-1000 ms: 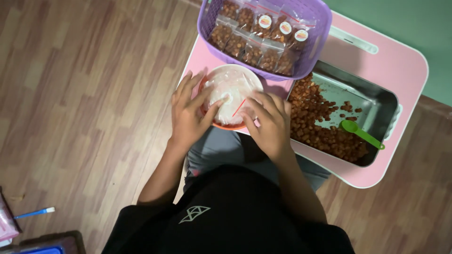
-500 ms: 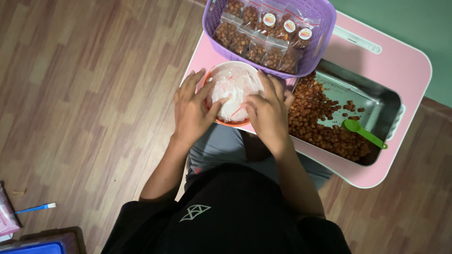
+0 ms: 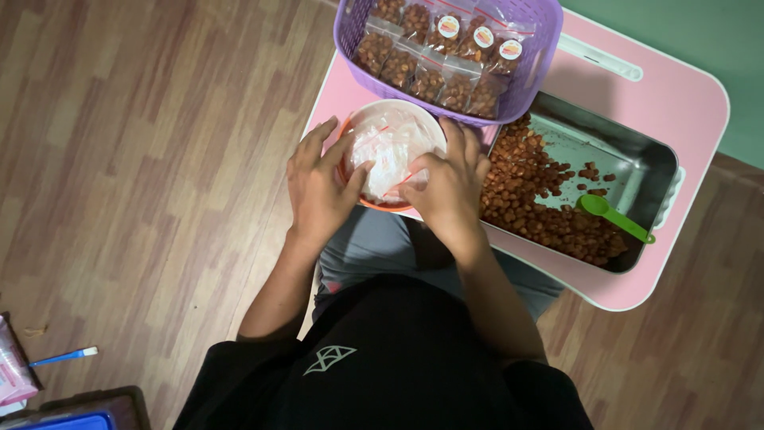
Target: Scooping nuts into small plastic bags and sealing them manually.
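- Head view, looking straight down: left hand (image 3: 318,187) curled on the left rim of the orange bowl (image 3: 374,203), fingers loosely spread, thumb pressed onto the clear plastic bags (image 3: 390,151) piled inside.
- Right hand (image 3: 450,187) on the bowl's right side, fingers close together and laid over the bags, thumb and forefinger seemingly pinching one bag's edge, can't tell for sure.
- Bowl sitting between both hands, at the near edge of the pink worktop (image 3: 668,95).
- Just beyond the fingertips: purple basket (image 3: 533,72) packed with filled snack packets (image 3: 434,68).
- Right beside the right hand: steel tray (image 3: 637,163) half full of brown coated nuts (image 3: 533,207), green scoop (image 3: 609,213) lying in it.
- Well off past the left elbow, on the wooden floor (image 3: 135,159): blue pen (image 3: 65,356).
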